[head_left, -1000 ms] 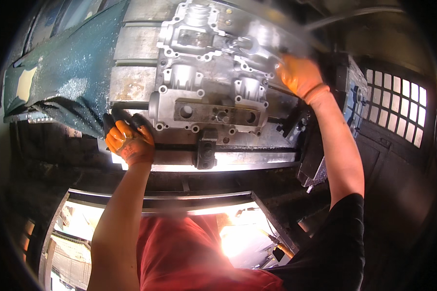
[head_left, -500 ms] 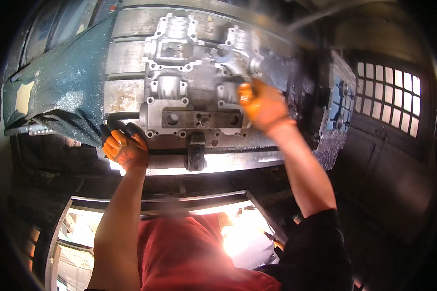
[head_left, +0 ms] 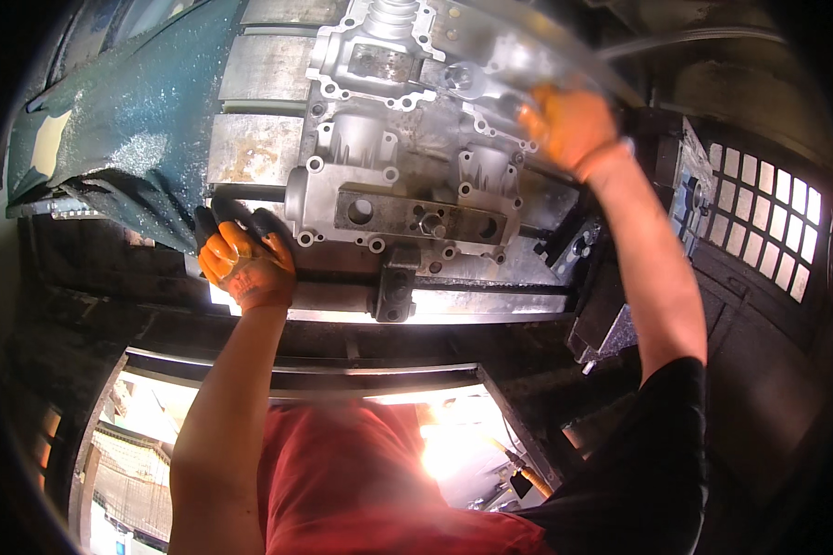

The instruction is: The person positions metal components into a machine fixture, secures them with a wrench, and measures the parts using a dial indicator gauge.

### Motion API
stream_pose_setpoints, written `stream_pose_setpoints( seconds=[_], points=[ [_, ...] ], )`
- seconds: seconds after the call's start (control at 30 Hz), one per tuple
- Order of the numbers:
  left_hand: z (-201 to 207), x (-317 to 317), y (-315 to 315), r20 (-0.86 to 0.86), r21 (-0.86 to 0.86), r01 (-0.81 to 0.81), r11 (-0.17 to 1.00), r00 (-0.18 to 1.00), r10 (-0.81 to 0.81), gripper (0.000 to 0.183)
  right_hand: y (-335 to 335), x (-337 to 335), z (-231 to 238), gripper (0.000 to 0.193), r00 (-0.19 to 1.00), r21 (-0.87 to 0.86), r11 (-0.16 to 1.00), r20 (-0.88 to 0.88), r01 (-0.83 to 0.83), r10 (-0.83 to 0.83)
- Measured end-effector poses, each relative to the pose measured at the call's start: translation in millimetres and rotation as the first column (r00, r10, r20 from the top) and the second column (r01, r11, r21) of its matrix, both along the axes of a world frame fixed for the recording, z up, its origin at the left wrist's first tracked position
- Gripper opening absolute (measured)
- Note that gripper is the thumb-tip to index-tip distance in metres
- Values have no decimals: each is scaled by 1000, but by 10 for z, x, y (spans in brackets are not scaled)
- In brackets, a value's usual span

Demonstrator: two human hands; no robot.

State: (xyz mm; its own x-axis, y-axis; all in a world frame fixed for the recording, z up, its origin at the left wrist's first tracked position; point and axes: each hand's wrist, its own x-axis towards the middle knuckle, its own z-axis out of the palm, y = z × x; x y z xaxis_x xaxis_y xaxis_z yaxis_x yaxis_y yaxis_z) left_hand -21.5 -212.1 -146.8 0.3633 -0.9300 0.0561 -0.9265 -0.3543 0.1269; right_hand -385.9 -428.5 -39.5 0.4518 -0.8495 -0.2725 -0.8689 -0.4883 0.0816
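Beyond the steel clamp bar (head_left: 398, 216), the right hand (head_left: 572, 129) is gripping a blurred wrench (head_left: 475, 84); under the bar, the aluminium casting (head_left: 352, 143) is lying; left of it, the left hand (head_left: 245, 261) is resting loosely open.

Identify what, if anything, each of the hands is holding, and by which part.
Right hand: apparently a silvery wrench, by its handle end, though blurred. Left hand: nothing visibly held.

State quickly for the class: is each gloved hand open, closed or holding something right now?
Left hand: open, at the edge of the metal table.
Right hand: closed, apparently on a wrench, though blurred.
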Motion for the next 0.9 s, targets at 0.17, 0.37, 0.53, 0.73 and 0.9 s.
stream_pose_setpoints(
  seconds=[0.17, 0.37, 0.53, 0.73, 0.9],
  points=[
    [37, -21, -27, 13, 0, 14, 1000, 1000, -14, 55, 303, 194, 27, 31, 960, -54, 959, -1, 278, -279],
    [-52, -32, -43, 103, -122, 83, 989, 992, -70, 43, 780, 601, -27, 48, 778, -1, 779, 56, 627, -626],
    [-76, -27, 6, 129, -53, 39, 998, 991, -32, 40, 1038, 1177, 103, 50, 536, 193, 553, 138, 810, -833],
    [-57, -33, -30, 85, -65, 15, 998, 996, -9, 50, 950, 344, 168, 42, 797, -18, 805, 155, 593, -583],
    [-36, -43, -25, 57, 64, 9, 998, 998, -13, 57, 391, -307, 144, 58, 972, -101, 967, 54, 234, -229]
  ],
)
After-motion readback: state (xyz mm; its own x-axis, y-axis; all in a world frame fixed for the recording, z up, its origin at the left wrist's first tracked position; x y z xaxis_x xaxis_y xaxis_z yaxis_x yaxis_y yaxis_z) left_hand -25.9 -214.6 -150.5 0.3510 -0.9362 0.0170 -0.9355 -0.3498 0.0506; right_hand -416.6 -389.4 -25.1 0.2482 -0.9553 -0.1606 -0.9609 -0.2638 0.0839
